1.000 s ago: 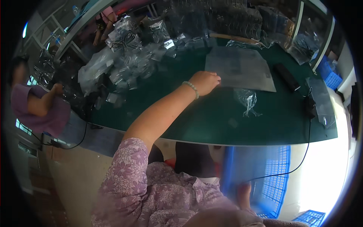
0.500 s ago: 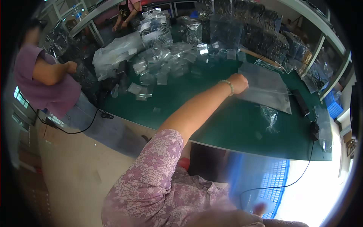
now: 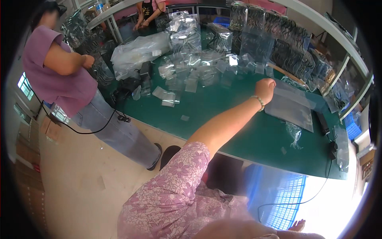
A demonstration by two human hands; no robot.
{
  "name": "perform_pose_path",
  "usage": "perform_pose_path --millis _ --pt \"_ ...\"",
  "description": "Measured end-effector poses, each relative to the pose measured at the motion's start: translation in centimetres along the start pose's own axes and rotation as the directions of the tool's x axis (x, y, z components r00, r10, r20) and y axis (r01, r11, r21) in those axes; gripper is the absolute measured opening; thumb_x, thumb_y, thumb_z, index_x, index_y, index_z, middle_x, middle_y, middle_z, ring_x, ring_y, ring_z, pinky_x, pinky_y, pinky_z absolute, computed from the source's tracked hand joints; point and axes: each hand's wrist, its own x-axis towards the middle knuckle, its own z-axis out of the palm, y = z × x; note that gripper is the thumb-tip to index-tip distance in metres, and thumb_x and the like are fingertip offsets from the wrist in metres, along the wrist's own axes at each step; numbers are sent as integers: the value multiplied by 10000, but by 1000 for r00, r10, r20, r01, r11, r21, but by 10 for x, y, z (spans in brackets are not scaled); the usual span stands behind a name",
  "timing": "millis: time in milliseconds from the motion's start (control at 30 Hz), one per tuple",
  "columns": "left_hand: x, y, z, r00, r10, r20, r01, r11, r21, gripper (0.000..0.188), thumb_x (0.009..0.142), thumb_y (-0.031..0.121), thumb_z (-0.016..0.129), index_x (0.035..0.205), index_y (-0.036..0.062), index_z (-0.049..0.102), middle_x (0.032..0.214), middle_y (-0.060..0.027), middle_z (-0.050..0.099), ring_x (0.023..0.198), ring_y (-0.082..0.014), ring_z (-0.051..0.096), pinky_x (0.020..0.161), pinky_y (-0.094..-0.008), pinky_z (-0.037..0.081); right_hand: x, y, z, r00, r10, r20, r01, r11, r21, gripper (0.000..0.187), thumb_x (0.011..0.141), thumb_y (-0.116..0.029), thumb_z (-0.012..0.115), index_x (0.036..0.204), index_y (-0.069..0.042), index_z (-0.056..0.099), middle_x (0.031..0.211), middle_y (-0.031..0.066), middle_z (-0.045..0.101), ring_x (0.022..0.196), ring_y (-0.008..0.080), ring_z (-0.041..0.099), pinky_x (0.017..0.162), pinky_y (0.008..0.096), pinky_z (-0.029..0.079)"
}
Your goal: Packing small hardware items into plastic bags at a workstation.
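My left arm reaches over the green table, and my left hand [image 3: 264, 91] is closed at the left edge of flat clear plastic bags [image 3: 290, 114]. Its fingers pinch what looks like the edge of a top plastic bag; the fingertips are partly hidden. Low in the picture, my right hand [image 3: 297, 226] is beside a blue plastic crate [image 3: 293, 195]. Its fingers are apart and nothing shows in them. A bundle of thin clear plastic strips [image 3: 294, 134] lies just in front of the bags.
Many small clear packets [image 3: 191, 75] lie scattered across the table [image 3: 223, 131]. Bagged black cables [image 3: 274, 34] are stacked at the back right. A black power adapter [image 3: 322, 122] with its cord lies at right. One co-worker [image 3: 59, 75] stands at left, another [image 3: 151, 14] farther back.
The whole view has shifted, so the table sits further right and lower. My left hand stays closed at the bags' edge. My right hand, blurred before, now shows spread fingers.
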Motion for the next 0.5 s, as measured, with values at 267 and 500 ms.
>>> perform_pose_path --millis 267,500 --pt "-35 99 -86 824 537 -179 -470 825 313 84 891 -8 556 939 40 605 834 -115 626 803 -326 614 748 -416 500 52 -105 32 949 265 -172 136 148 980 396 927 -238 659 1244 -5 613 1207 181 641 1087 295 620 852 387 549" --pt "-172 98 -157 791 506 342 -605 730 317 92 814 14 629 890 58 657 855 -91 660 841 -273 650 930 -451 526 -131 -344 -160 883 -452 -128 333 411 848 323 1009 -249 536 1127 15 678 1021 98 678 885 181 611 788 308 496"
